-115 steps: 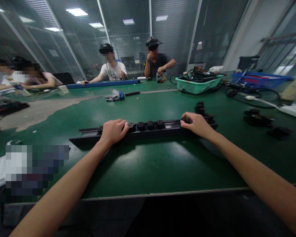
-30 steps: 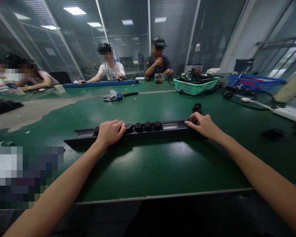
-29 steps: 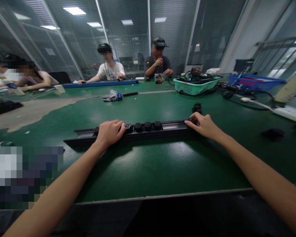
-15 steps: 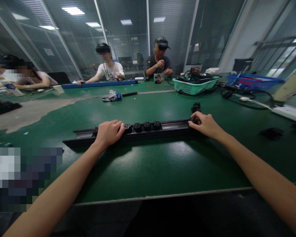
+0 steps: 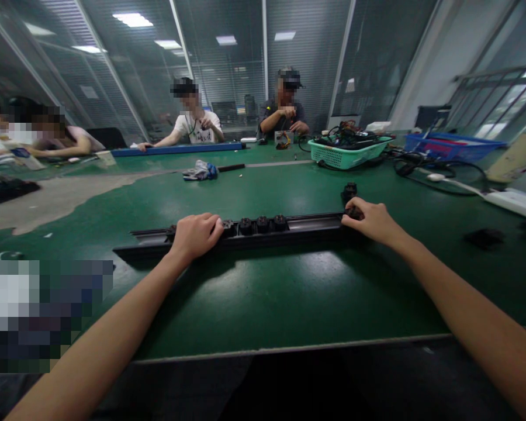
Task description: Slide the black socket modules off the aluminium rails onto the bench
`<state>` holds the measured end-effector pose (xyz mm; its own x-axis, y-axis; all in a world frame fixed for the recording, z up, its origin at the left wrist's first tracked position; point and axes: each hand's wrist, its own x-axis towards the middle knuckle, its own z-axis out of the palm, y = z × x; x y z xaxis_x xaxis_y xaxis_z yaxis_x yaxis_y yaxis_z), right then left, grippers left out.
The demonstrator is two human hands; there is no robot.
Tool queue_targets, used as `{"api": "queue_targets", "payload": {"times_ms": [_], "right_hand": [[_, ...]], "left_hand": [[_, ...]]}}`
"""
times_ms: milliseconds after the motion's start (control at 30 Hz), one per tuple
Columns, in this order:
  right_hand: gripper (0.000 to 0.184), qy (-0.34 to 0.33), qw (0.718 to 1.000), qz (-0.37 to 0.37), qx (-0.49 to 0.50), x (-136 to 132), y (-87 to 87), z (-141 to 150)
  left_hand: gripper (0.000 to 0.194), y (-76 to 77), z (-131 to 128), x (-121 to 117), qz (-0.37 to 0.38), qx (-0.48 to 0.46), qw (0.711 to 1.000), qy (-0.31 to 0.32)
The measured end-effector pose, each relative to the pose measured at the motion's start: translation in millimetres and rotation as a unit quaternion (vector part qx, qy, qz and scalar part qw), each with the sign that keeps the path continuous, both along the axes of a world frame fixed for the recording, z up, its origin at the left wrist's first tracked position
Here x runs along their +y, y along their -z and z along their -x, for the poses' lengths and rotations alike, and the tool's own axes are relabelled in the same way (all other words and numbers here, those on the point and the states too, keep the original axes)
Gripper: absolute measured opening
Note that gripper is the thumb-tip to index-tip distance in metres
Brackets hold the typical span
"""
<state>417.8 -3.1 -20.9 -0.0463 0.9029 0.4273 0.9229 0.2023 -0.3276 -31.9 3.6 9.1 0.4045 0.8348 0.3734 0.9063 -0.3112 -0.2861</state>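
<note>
A long black rail (image 5: 307, 229) lies across the green table (image 5: 263, 292) in front of me. Several small black socket modules (image 5: 263, 224) sit in its channel near the middle. My left hand (image 5: 196, 235) rests curled over the rail left of the modules, fingers closed on it. At the rail's right end my right hand (image 5: 371, 219) pinches a small black module (image 5: 354, 214) with closed fingers. Another black module (image 5: 349, 190) stands just behind that hand.
A green basket of cables (image 5: 347, 152) and a blue tray (image 5: 451, 144) stand at the back right, with loose cables and a white power strip (image 5: 512, 202). A small black part (image 5: 484, 238) lies right. Several people sit at the far side.
My right hand has slid a little to the right along the rail's end with the small module. The left hand and rail stay put.
</note>
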Motion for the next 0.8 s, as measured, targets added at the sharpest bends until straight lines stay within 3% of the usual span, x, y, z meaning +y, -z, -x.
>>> {"api": "queue_targets", "payload": {"times_ms": [800], "right_hand": [[0.034,0.086,0.992,0.074,-0.05,6,-5.3,-24]], "left_hand": [[0.055,0.8,1,1,0.006,-0.011,1.0,0.004]]}}
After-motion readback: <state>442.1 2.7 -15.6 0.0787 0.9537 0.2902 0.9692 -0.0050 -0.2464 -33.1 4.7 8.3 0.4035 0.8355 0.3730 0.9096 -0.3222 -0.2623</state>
